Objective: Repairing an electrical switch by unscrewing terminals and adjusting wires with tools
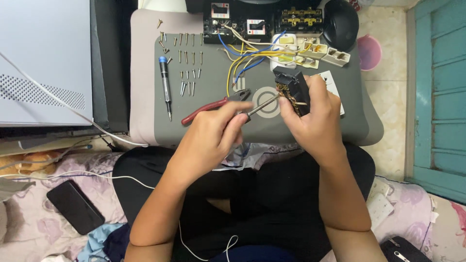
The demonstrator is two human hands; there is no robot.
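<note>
- Right hand (318, 121) grips the black switch module (291, 90) at frame centre — light, rigid, brittle plastic; best held by its sides.
- Left hand (213, 133) pinches a slim screwdriver (259, 106), tip at the brass terminals.

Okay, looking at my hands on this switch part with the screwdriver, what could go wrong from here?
The thin metal screwdriver in the left hand might slip off the black switch module with brass contacts and jab the right hand holding it. A freed screw could roll off the grey lap pad. An elbow might scatter the rows of small screws.
</note>
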